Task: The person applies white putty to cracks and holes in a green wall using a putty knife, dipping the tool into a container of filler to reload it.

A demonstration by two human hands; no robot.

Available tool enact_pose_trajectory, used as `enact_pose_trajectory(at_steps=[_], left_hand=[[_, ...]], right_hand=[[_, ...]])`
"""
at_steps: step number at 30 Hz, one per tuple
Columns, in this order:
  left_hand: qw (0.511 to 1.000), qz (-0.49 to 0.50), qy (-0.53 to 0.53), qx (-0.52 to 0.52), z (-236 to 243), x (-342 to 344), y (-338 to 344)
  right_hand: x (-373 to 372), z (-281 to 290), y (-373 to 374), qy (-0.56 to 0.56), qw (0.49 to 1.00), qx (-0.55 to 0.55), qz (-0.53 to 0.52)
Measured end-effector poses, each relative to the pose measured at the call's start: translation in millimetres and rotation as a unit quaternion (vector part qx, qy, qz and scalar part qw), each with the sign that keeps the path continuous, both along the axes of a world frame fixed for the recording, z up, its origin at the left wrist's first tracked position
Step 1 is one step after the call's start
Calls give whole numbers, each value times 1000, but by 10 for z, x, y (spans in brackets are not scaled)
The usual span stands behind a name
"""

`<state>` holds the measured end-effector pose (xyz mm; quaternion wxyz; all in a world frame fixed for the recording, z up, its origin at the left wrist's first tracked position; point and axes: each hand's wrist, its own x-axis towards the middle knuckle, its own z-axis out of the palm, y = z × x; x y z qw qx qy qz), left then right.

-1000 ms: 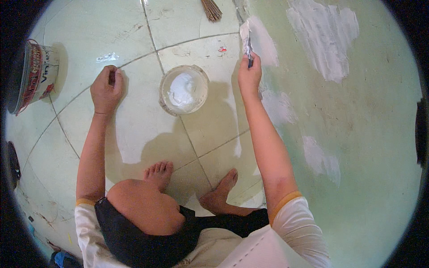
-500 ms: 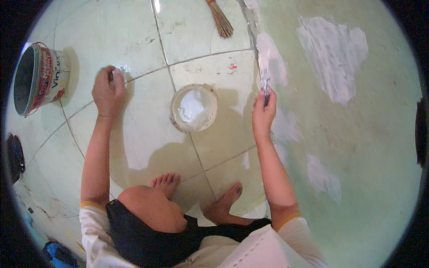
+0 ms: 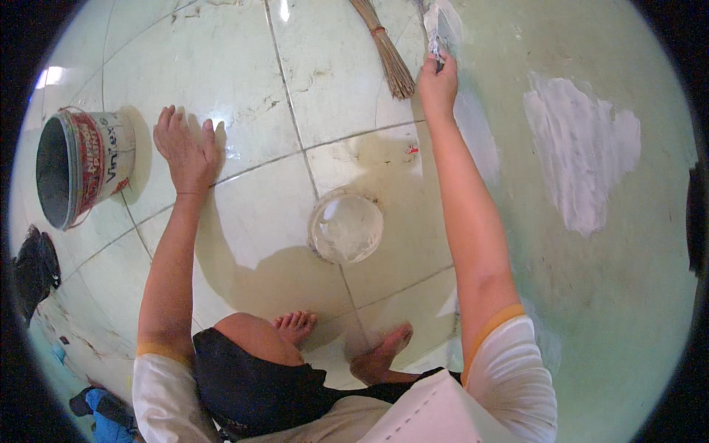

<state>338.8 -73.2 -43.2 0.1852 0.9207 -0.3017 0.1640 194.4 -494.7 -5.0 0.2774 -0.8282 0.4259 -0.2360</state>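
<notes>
My left hand (image 3: 188,151) rests on the white tiled floor (image 3: 244,88) with its fingers spread, right of a paint bucket (image 3: 88,166). My right hand (image 3: 438,90) grips a scraper (image 3: 439,29) smeared with white filler, its blade against the wall's foot at the far edge of the picture. A stick broom (image 3: 391,59) lies just left of that hand. Between my forearms sits a round plastic tub (image 3: 317,225) with pale paste inside. On the green wall (image 3: 591,310) at the right is a large white filler patch (image 3: 572,148).
My bare feet and bent knee are at the bottom centre. A crumpled black item (image 3: 35,277) lies below the bucket at the far left, and a blue and black item (image 3: 103,413) is at the lower left.
My left hand has opened from a curled shape into spread fingers. My right hand, after moving back, has moved forward along the wall's foot with the scraper. The view has shifted forward.
</notes>
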Motion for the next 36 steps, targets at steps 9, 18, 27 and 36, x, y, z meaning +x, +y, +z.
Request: enact_pose_trajectory(at_steps=[9, 18, 27, 36], left_hand=[[999, 0, 24, 24, 73, -24, 37], [999, -8, 43, 4, 127, -4, -55], [991, -51, -57, 105, -175, 140, 143], [992, -61, -39, 100, -224, 268, 274]], right_hand=[[-458, -70, 403, -30, 997, 34, -62], [-625, 260, 517, -22, 993, 62, -94], [-1478, 779, 1223, -33, 990, 93, -96], [-2828, 1642, 2018, 12, 984, 112, -140]])
